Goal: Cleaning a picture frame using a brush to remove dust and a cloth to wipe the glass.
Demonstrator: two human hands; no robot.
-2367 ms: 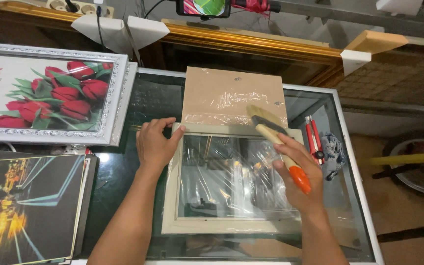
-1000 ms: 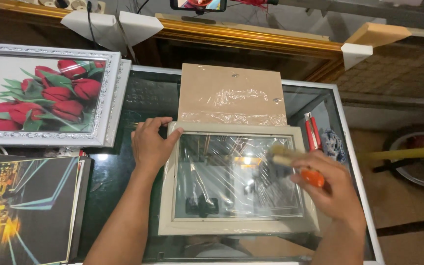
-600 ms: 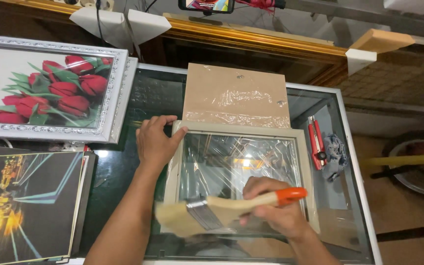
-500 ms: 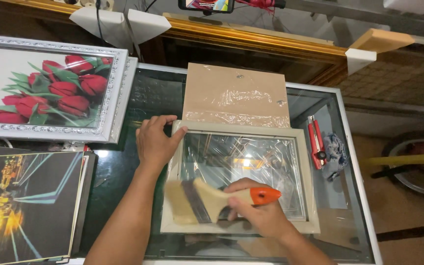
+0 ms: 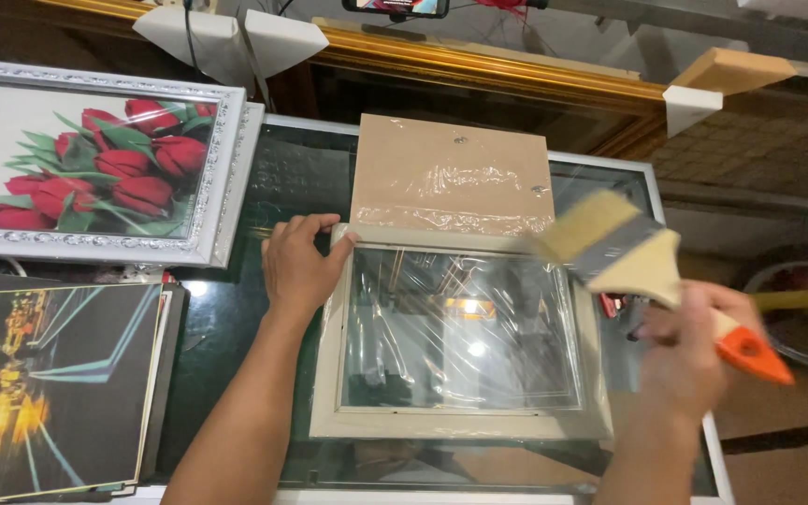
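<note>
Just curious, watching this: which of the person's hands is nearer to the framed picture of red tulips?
Left. The left hand rests on the pale picture frame's top-left corner, just right of the silver-framed tulip picture. The right hand holds a wide paintbrush far right.

Two bare hands and forearms, seen from above.
Left hand (image 5: 296, 266): palm down, fingers spread and pressed flat, thumb angled to the right, forearm extending up from the lower edge. Right hand (image 5: 685, 351): raised at the right side, fingers curled in a closed grip, wrist bent, forearm rising from the lower right.
</note>
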